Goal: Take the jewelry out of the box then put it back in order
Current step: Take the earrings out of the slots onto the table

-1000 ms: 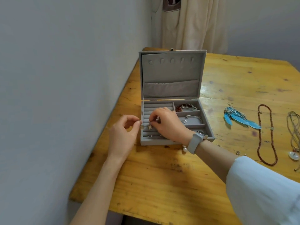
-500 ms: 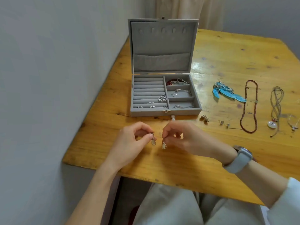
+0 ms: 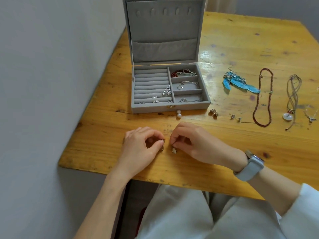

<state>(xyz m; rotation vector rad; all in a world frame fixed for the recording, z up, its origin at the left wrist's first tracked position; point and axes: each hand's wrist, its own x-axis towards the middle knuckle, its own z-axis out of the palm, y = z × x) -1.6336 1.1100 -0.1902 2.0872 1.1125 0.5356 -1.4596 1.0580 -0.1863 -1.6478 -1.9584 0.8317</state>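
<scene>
The grey jewelry box (image 3: 151,108) stands open on the wooden table (image 3: 224,149), lid upright. Small silver earrings lie in its ring rolls, and bracelets fill the three right compartments. My left hand (image 3: 139,149) pinches one drop earring (image 3: 162,148) by its hook, low over the table in front of the box. My right hand (image 3: 195,144) pinches the matching drop earring (image 3: 174,150) the same way, a few centimetres to the right. Both pendants hang just above or on the wood; I cannot tell which.
Right of the box lie blue feather earrings (image 3: 240,81), a red bead necklace (image 3: 263,97), a cord necklace with a white pendant (image 3: 291,100), a thin chain and small studs (image 3: 235,116). A pearl (image 3: 179,115) sits by the box front. A wall runs along the left.
Both hands left the box with one drop earring each and came toward me, down to the near part of the table. The view tilted down.
</scene>
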